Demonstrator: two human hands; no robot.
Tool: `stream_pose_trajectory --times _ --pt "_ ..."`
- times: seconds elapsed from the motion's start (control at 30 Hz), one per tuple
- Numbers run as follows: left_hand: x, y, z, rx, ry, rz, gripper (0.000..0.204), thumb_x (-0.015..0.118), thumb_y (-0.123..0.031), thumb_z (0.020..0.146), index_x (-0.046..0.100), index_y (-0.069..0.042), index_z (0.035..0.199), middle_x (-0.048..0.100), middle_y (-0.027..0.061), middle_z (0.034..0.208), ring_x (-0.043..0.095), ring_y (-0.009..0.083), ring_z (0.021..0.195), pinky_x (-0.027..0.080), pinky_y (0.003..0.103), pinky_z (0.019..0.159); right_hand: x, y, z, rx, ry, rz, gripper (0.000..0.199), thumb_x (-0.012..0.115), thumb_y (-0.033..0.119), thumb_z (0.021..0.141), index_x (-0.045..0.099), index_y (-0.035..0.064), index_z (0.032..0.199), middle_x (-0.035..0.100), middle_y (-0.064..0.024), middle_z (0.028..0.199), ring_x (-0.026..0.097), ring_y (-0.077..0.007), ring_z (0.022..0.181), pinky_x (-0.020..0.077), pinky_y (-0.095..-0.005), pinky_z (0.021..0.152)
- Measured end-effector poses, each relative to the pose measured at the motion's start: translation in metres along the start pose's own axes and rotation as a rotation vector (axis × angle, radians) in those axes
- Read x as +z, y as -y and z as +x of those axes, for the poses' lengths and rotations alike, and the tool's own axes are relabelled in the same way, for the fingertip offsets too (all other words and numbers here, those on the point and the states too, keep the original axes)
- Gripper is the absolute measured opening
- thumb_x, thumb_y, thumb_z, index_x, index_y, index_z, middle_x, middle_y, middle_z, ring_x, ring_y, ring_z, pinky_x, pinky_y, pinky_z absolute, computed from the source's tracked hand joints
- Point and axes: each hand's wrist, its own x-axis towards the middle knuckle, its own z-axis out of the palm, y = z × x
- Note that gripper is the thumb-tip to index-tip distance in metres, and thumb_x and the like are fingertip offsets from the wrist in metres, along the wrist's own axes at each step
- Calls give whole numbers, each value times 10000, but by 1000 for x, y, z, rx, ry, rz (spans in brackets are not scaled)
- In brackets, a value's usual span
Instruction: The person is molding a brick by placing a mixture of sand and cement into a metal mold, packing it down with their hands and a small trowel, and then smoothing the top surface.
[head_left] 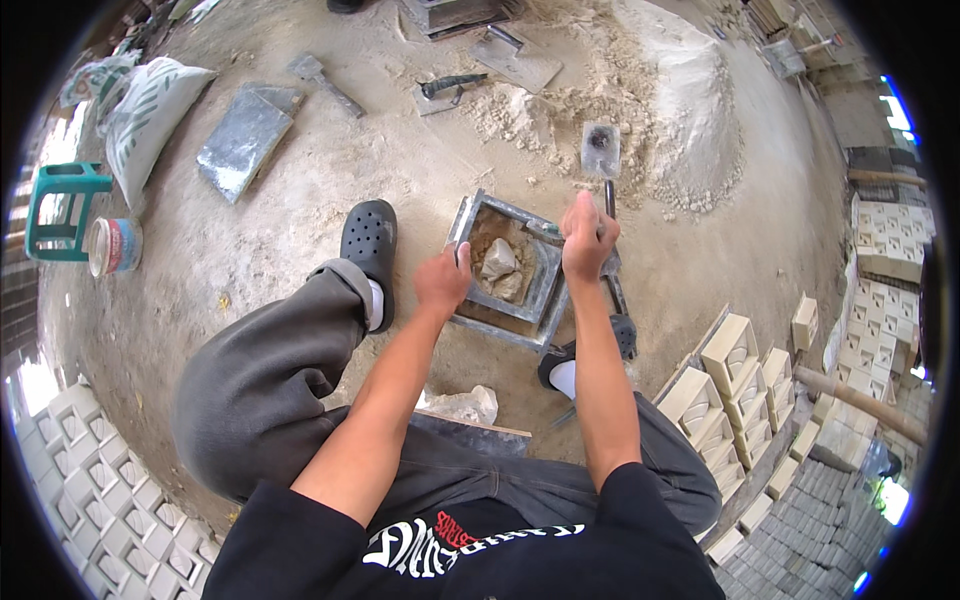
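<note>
Your left hand point(443, 280) is curled closed on the near side of the grey square mould point(549, 275), which lies between your feet on the dusty floor point(270, 250); your right hand point(588, 238) is fisted round a small tool point(543, 230). Pale powder point(692, 110) is heaped ahead, cast blocks point(735, 375) stacked rightward, a green stool point(65, 210) far left.
</note>
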Motion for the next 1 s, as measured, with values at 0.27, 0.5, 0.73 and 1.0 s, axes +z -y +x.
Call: stream_pose_trajectory --times 0.27,0.5,0.73,1.0 --pt "-4 4 0 -12 17 -3 490 340 -451 986 660 -82 1018 670 227 827 639 425 785 490 514 725 21 3 -2 -81 -15 -55 484 535 225 955 437 57 512 426 12 481 368 -74 453 263 -281 445" --pt "0 12 -2 11 -6 -110 501 290 -388 992 673 -72 931 658 233 841 618 446 802 479 523 733 27 -4 6 -3 93 -131 492 510 229 975 411 69 521 401 25 493 330 -70 456 249 -288 443" --pt "2 14 -1 -3 -44 -133 486 306 -368 987 673 -63 897 664 215 852 625 429 802 483 517 728 24 -18 9 88 102 -88 488 516 240 977 400 67 536 389 28 505 332 -60 478 244 -284 451" --pt "-4 7 -3 -7 -36 -139 445 335 -354 978 673 -75 899 668 204 877 628 421 810 485 512 728 13 -15 12 114 99 7 493 504 181 972 364 85 509 375 35 479 322 -69 441 232 -267 433"
